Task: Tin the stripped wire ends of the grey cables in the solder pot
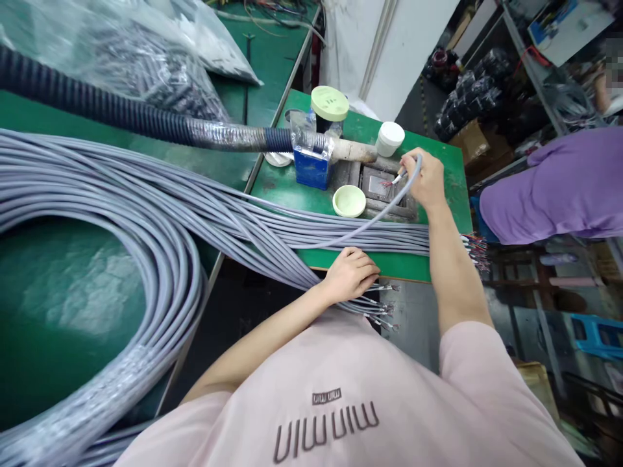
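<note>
Pinched in my right hand [424,178] is the end of one grey cable [389,206], which bends back down toward the bundle. Its stripped tip with thin reddish wires [388,183] points left, over the square silvery surface of a small metal pot [378,187]. Whether the wires touch that surface I cannot tell. At the table's near edge, my left hand [351,274] is curled over the lower group of grey cables [292,263], its fingertips partly hidden. Bare wire ends [387,308] stick out beyond it. Between my arms lies a wider row of grey cables [370,235].
A ribbed hose [146,120] ends above the pot, beside a blue box [311,170]. Around it stand a green-lidded container [329,104], a white tub [390,137] and a pale green dish [349,201]. Coiled cables [160,259] fill the left. A person in purple [555,181] is at right.
</note>
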Available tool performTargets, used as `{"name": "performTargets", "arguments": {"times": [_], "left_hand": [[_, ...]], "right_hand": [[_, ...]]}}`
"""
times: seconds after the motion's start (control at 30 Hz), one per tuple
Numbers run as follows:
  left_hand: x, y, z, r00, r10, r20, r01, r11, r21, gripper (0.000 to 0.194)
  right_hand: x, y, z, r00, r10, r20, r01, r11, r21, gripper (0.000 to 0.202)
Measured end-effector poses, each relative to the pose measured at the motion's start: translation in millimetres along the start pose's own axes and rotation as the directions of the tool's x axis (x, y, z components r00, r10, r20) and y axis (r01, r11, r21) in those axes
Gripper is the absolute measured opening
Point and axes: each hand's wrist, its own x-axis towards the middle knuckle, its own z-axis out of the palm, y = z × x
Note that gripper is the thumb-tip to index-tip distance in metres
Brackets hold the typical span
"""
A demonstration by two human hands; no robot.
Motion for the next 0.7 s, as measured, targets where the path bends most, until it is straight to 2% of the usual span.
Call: {"name": "performTargets", "arguments": {"times": [0.1, 0.2, 0.33, 0.4, 0.47, 0.53, 0.57, 0.63, 0.7], "left_hand": [[6, 21, -17.3, 0.99, 0.027, 0.141, 0.017, 0.952, -0.306, 0.024], [9, 50, -39.2, 0.942, 0.148, 0.302, 0.087, 0.759, -0.645, 0.028], [7, 74, -66.7, 0.858, 0.327, 0.396, 0.176, 0.537, -0.825, 0.029], [5, 78, -76.6, 0.858, 0.322, 0.399, 0.229, 0.455, -0.86, 0.029], [3, 76, -82.0, 0.907, 0.203, 0.369, 0.28, 0.365, -0.888, 0.028], [4, 72, -81.9, 0.953, -0.024, 0.302, 0.297, 0.272, -0.915, 0.029], [6, 70, -80.1, 0.953, -0.145, 0.265, 0.294, 0.239, -0.926, 0.032], [10, 63, -73.8, 0.92, -0.335, 0.202, 0.282, 0.21, -0.936, 0.041], [14, 56, -66.2, 0.884, -0.431, 0.183, 0.291, 0.198, -0.936, 0.053]], "right_hand": [[-23, -25, -20, 0.997, -0.014, -0.082, 0.026, 0.988, 0.152, 0.032], [-49, -49, -26, 0.984, 0.071, -0.164, -0.018, 0.954, 0.3, 0.031], [-78, -66, -9, 0.945, 0.232, -0.231, -0.09, 0.864, 0.496, 0.029], [-88, -72, 0, 0.93, 0.284, -0.236, -0.108, 0.82, 0.562, 0.03], [-96, -81, 2, 0.931, 0.28, -0.234, -0.093, 0.803, 0.588, 0.028], [-104, -91, -4, 0.95, 0.191, -0.248, -0.017, 0.824, 0.567, 0.024], [-108, -97, -10, 0.961, 0.111, -0.254, 0.044, 0.844, 0.535, 0.021], [-119, -106, -24, 0.969, -0.091, -0.23, 0.186, 0.881, 0.435, 0.018], [-130, -112, -36, 0.947, -0.288, -0.144, 0.321, 0.887, 0.333, 0.024]]}}
